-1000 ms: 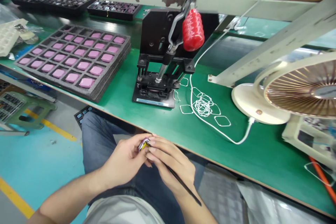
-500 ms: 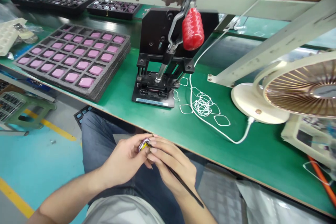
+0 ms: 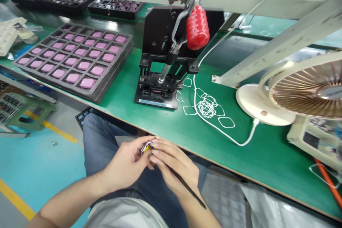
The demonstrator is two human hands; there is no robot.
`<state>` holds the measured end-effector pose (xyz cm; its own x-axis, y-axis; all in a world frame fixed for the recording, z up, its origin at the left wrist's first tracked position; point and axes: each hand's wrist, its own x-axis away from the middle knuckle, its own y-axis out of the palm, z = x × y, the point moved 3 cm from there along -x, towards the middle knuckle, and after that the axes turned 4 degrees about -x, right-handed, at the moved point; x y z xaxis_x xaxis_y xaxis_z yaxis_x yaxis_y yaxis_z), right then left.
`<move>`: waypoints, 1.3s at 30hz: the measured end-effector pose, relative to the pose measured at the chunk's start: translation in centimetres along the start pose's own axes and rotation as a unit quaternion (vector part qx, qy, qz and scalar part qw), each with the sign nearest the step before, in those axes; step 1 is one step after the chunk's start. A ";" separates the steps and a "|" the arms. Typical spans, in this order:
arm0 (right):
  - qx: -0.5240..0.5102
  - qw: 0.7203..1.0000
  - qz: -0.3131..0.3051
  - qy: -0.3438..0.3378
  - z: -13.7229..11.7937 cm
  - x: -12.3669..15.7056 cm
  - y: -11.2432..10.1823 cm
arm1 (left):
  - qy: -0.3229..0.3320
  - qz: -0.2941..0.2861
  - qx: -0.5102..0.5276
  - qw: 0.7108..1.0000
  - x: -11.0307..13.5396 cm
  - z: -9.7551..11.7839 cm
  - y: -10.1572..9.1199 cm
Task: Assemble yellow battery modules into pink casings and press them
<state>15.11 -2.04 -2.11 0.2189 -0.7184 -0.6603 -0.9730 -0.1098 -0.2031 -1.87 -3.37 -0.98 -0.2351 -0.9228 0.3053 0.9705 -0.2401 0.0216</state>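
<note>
Just in front of the bench edge, my left hand is closed around a small pinkish case with yellow and silver parts showing inside. Fingers cover most of the case. My right hand pinches a thin black tool, which looks like tweezers, its shaft lying back along my wrist. The tool's front end reaches the open side of the case; the exact contact point is hidden by my fingertips. Both hands are touching over my lap.
A black press with a red-gripped lever stands on the green bench. To its left is a grey foam tray of pink cases. White gasket rings, a white cable and a fan lie to the right.
Hardly anything differs. My right hand and the black tool have shifted very slightly left, while my left hand keeps the case in the same place.
</note>
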 end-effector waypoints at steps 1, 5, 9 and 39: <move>0.003 1.000 -0.004 -0.004 0.1 0.0 0.0 | 0.001 0.001 -0.001 1.000 0.0 0.0 0.0; 0.014 0.999 -0.005 -0.039 0.3 0.4 0.2 | -0.016 -0.001 0.071 0.997 -0.3 0.1 0.4; 0.021 0.999 0.032 -0.036 0.3 0.8 0.4 | -0.031 -0.012 0.197 0.980 -0.6 0.3 0.8; -0.067 0.993 0.059 0.071 0.7 -0.3 -0.4 | -0.082 -0.044 0.337 0.937 -1.1 -0.2 0.0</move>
<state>15.48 -1.27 -2.34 0.1004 -0.8205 -0.5627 -0.9943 -0.1033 -0.0267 -1.65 -2.41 -1.53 -0.3579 -0.8365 0.4150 0.7746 -0.0178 0.6322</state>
